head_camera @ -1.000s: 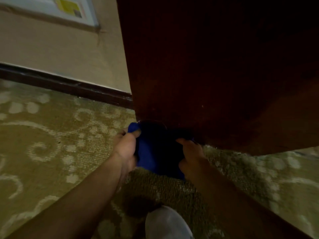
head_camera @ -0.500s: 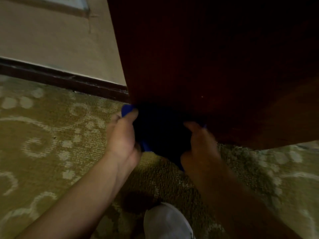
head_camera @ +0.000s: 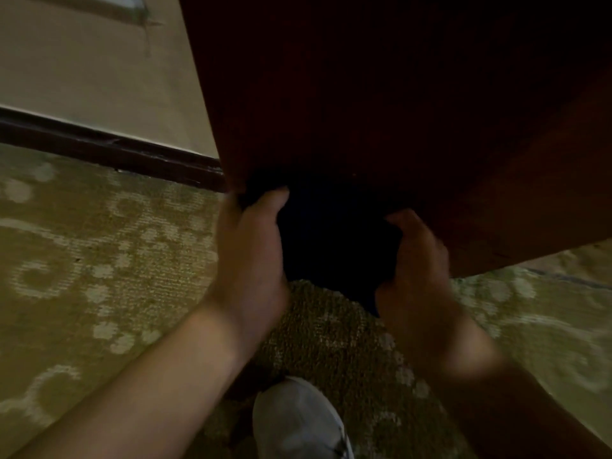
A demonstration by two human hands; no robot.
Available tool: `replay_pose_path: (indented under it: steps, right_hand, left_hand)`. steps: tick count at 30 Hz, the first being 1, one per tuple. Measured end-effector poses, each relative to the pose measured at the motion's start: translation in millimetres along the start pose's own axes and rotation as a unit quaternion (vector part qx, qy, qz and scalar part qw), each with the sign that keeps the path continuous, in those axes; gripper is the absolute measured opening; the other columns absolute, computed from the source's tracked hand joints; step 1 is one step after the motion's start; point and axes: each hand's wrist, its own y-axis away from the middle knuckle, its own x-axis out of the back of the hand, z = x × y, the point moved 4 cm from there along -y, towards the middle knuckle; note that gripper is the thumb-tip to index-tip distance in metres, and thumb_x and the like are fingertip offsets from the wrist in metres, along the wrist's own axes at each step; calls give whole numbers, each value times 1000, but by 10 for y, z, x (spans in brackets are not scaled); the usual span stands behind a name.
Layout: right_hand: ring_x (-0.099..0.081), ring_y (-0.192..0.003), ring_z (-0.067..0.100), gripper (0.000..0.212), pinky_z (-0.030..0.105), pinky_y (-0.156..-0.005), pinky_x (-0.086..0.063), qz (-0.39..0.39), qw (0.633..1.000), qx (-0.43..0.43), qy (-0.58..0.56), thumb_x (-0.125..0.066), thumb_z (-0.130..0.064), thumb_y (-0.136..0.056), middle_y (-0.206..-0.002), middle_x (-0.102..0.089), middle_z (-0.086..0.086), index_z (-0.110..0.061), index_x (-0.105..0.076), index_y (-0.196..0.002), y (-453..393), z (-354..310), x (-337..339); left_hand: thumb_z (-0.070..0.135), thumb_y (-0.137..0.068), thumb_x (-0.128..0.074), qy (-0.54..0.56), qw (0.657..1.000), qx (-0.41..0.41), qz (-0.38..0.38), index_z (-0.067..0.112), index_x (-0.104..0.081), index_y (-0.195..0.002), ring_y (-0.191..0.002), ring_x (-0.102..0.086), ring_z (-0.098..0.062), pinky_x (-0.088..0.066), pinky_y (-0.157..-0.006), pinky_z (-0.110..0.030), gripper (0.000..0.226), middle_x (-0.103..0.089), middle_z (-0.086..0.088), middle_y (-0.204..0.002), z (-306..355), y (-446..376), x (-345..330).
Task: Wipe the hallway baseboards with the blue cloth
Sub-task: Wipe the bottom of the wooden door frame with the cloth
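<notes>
The blue cloth point(head_camera: 331, 236) looks almost black in the shadow at the foot of a dark reddish wooden door point(head_camera: 381, 104). My left hand point(head_camera: 250, 250) grips its left edge, thumb over the top. My right hand point(head_camera: 415, 260) holds its right side. Both press the cloth against the door's lower edge, just above the carpet. A dark brown baseboard point(head_camera: 109, 149) runs along the beige wall to the left, apart from the cloth.
Patterned olive carpet point(head_camera: 82, 260) covers the floor. A grey shoe point(head_camera: 298, 422) shows at the bottom centre. A framed picture's corner point(head_camera: 132, 6) hangs on the beige wall at top left.
Both hands with the cloth have moved up toward the door's bottom edge. The cloth has gone further into shadow and shows less blue.
</notes>
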Motion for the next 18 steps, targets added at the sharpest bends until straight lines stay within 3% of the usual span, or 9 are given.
replay_pose_path:
  steps: [3, 5, 8, 10, 12, 15, 18]
  right_hand:
    - [-64, -78, 22, 8, 31, -61, -52, 36, 996, 49, 59, -54, -16, -93, -99, -61, 12, -10, -58, -97, -16, -104, 319]
    - [-63, -87, 27, 11, 40, -74, -52, 78, 993, 33, 81, -56, -13, -91, -106, -62, 17, -8, -57, -101, -89, -57, 529]
    - [-62, -102, 35, 29, 49, -88, -50, 118, 988, 12, 95, -59, -11, -88, -122, -62, 20, -6, -57, -116, -188, -65, 710]
    - [-64, -103, 35, 30, 49, -92, -52, 96, 990, 8, 103, -57, -10, -90, -120, -63, 20, -6, -57, -120, -202, -111, 679]
    - [-67, -97, 32, 25, 47, -86, -55, 39, 995, 9, 94, -52, -9, -94, -112, -67, 16, -8, -59, -118, -154, -200, 543]
    - [-66, -100, 32, 28, 45, -82, -56, -43, 997, -14, 65, -51, -7, -95, -115, -66, 14, -12, -58, -122, 9, -315, 284]
    - [-67, -97, 33, 34, 43, -72, -58, -74, 992, -30, 102, -52, -7, -95, -119, -65, 18, -10, -53, -129, 226, -327, 67]
  left_hand:
    - [22, -92, -62, -8, 997, 82, 9, 31, -55, -130, -103, -68, -22, -57, -80, -40, 40, -68, 0, -119, -359, -42, -138]
    - [17, -93, -60, -17, 988, 152, 3, 28, -55, -129, -99, -67, -26, -57, -73, -40, 38, -66, -5, -119, -604, -42, -189]
    - [11, -96, -57, -23, 984, 179, -2, 27, -57, -122, -93, -66, -27, -56, -63, -37, 31, -65, -6, -111, -758, -36, -264]
    - [13, -95, -58, -19, 987, 160, 26, 27, -59, -115, -96, -65, -29, -58, -73, -44, 25, -64, -5, -110, -703, -49, -273]
    - [18, -89, -62, -11, 990, 121, 67, 29, -63, -112, -99, -66, -30, -56, -85, -51, 25, -66, -5, -112, -505, -74, -218]
    - [21, -85, -64, -9, 994, 78, 81, 28, -65, -116, -101, -67, -31, -55, -88, -53, 32, -69, -5, -115, -182, -21, -122]
    - [16, -91, -59, -40, 994, 41, 96, 28, -66, -110, -100, -68, -29, -56, -87, -50, 24, -69, -4, -111, -4, 164, 47]
